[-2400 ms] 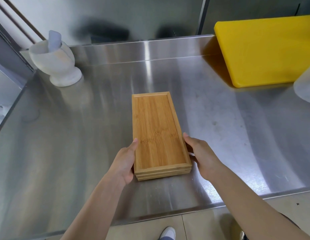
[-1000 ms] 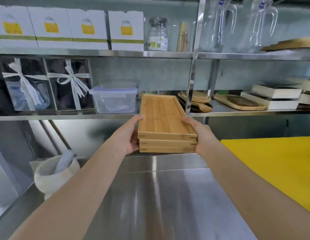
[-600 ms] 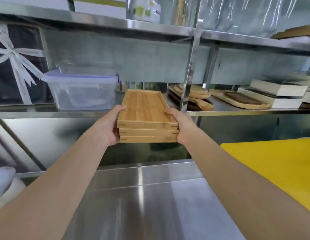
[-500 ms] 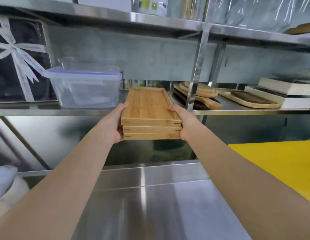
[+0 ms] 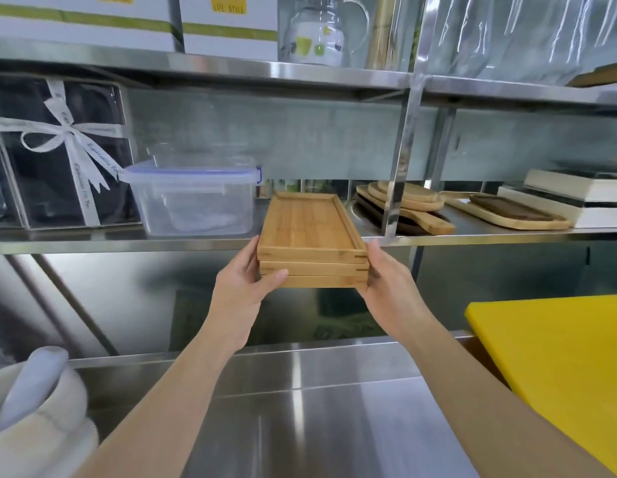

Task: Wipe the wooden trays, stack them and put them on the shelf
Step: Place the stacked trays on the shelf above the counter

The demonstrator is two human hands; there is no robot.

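- Bamboo-coloured wood, with a fine straight grain and a matt finish, forms the stack of trays (image 5: pixel 312 241); three shallow rectangular trays with raised rims and notched corner joints are seen, aligned edge to edge.
- The stack is clamped at its near end between the left hand (image 5: pixel 246 288) and the right hand (image 5: pixel 390 288). Each hand is closed on a long side, with the left thumb laid across the near edge of the lower trays. Gripping from both sides is judged to keep the three layers from sliding apart.
- The stack is held level at the height of the shelf (image 5: pixel 128 241), with its far end over the shelf edge and its near end projecting toward the person. Whether the underside is touching the shelf cannot be told.
- The stack is aimed at the gap between the plastic box (image 5: pixel 193 201) and the upright post (image 5: pixel 398 160). This gap is judged to be the intended storage place.
- The shelf is made of brushed steel, smooth and reflective; low friction is to be expected when the stack is pushed in.
- The plastic box is clear, with a blue-trimmed clip lid. Round wooden boards (image 5: pixel 407 198) lie flat beyond the post.
- The placing step is judged to be nearly complete; release has not yet been made.
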